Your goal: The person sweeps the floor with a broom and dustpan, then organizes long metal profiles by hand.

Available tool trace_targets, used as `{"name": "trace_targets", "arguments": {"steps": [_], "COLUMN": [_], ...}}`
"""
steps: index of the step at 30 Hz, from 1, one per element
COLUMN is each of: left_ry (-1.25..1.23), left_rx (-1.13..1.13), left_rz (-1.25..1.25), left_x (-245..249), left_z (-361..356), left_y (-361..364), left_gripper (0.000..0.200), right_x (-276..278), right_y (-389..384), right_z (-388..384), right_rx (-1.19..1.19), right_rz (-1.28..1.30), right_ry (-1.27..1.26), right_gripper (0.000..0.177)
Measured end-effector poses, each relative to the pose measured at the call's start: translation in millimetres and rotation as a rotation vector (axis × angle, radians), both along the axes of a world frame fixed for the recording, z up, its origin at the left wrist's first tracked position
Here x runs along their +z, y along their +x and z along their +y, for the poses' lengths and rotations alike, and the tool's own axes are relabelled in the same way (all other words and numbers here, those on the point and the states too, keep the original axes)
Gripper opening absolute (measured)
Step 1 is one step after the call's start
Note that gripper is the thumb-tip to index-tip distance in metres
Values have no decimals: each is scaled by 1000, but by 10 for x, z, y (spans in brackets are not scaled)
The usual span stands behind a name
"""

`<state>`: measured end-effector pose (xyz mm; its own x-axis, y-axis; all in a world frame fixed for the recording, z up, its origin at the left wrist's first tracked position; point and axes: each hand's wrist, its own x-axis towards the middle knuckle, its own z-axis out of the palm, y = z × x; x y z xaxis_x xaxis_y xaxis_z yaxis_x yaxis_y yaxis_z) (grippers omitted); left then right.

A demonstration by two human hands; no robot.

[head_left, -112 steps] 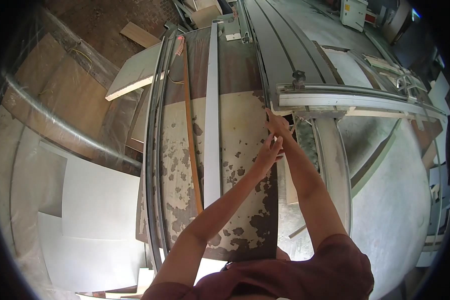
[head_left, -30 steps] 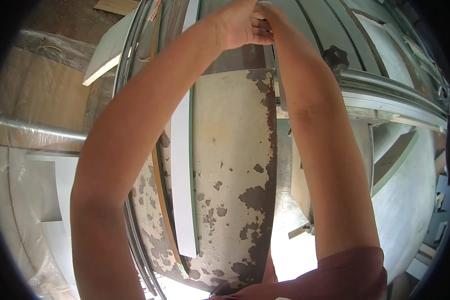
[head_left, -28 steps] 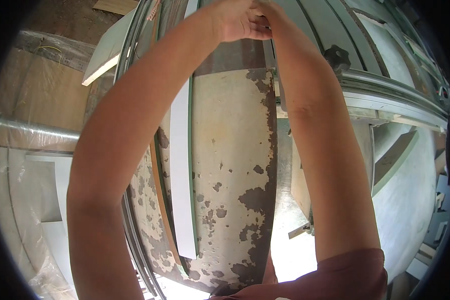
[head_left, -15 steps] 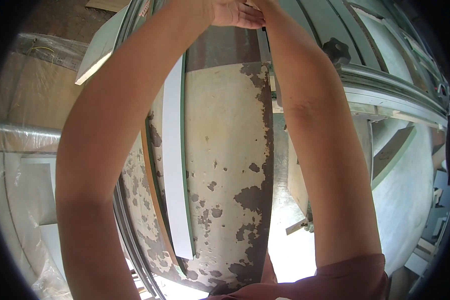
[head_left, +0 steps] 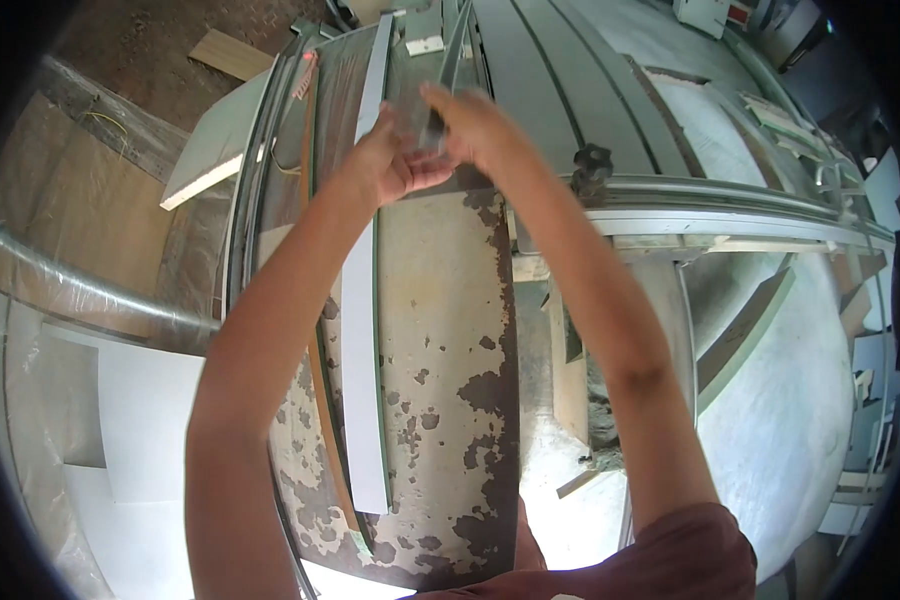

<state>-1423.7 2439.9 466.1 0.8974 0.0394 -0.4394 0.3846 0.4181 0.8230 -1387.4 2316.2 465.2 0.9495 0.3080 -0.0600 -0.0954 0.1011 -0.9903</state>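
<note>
Fingers [head_left: 450,100] of the right hand [head_left: 475,130] press together on the near end of a thin grey strip [head_left: 454,55]. The left hand [head_left: 390,168] meets it at the same spot with its fingers curled inward, but blur hides whether they grip or only touch. Both arms are stretched out over the worn table [head_left: 440,300], and the hands are raised just right of the far half of the white slat [head_left: 362,330] that lies lengthwise on the top. From the pinch, the grey strip runs away from the person, roughly parallel to the slat and a little to its right, toward the table's far end. To do this well, I judge, the pinch should stay close to the strip's end and both hands should keep level, so that so thin a piece neither twists nor bows. A black knob [head_left: 592,160] on a metal rail [head_left: 720,215] sits well to the right of the slat, apart from both hands. A brown lath [head_left: 322,400] lies just left of the slat.
</note>
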Motion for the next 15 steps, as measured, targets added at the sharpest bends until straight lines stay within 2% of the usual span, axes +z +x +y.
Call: {"name": "trace_targets", "arguments": {"steps": [1, 2, 3, 4, 5, 6, 8, 9, 10, 12, 13, 15], "left_ry": [-88, -89, -216, -339, -229, -119, -63, 28, 122, 268, 306, 407], "left_rx": [-20, -26, -196, -368, -254, -137, -308, -280, -250, -246, -252, -242], "left_rz": [-11, -37, -64, -86, -2, 82, 179, 173, 165, 68, 79, 109], "left_x": [7, -38, -99, -91, 92, 257, -204, -139, -4, 326, 476, 761], "left_z": [47, 79, 111, 116, -116, -353, -165, -203, -245, -159, -40, 195], "left_y": [-98, -179, -267, -421, -721, -1083, -1462, -1830, -2211, -2909, -3225, -3924], "left_gripper": [76, 76, 76, 76, 68, 61, 37, 29, 23, 19, 20, 20], "right_x": [19, -13, -39, -71, -99, -70, -92, -105, -180, -393, -454, -548], "right_y": [-348, -698, -1126, -1553, -1969, -2382, -3094, -3297, -3516, -3846, -3927, -4035], "right_z": [-102, -217, -229, -263, -296, -312, -356, -454, -497, -516, -533, -550], "right_rx": [34, 180, 95, 152, 210, 285, 322, 514, 512, 626, 632, 510], "right_rz": [-63, -124, -107, -133, -157, 51, 203, 218, 196, 324, 313, 421], "right_ry": [-61, -31, -1, 4, 7, -12, 60, -89, -92, 126, 119, 195], "right_gripper": [49, 51, 47, 47, 49, 46, 45, 48, 48, 59, 59, 72]}}
